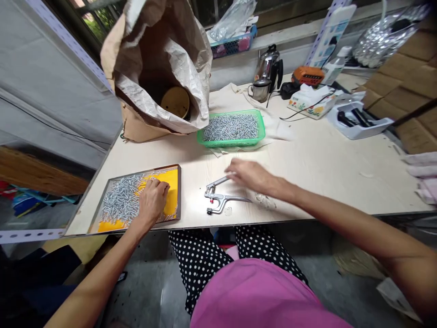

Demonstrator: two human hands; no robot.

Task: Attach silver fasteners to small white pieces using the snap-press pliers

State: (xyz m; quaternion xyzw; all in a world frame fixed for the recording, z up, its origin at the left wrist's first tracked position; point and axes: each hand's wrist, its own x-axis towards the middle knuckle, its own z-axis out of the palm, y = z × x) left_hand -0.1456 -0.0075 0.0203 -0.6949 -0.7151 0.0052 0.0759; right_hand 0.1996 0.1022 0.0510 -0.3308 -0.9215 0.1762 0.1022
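Observation:
My left hand is over the right part of a shallow tray lined with yellow. Its fingers are curled together in a pinch; whatever they hold is hidden. Small silvery metal pieces, like short pins, are heaped in the tray's left part. My right hand, blurred at the fingers, is at the upper handle end of silver snap pliers lying on the table. I cannot tell whether it touches the handle. The pliers' handles are spread apart. Behind them stands a green basket filled with similar metal pieces.
A large open paper sack with a round yellowish object inside stands at the back left. At the back right are a metal kettle, a steel cup, a tissue box and a white tray. The table's front edge is near my lap.

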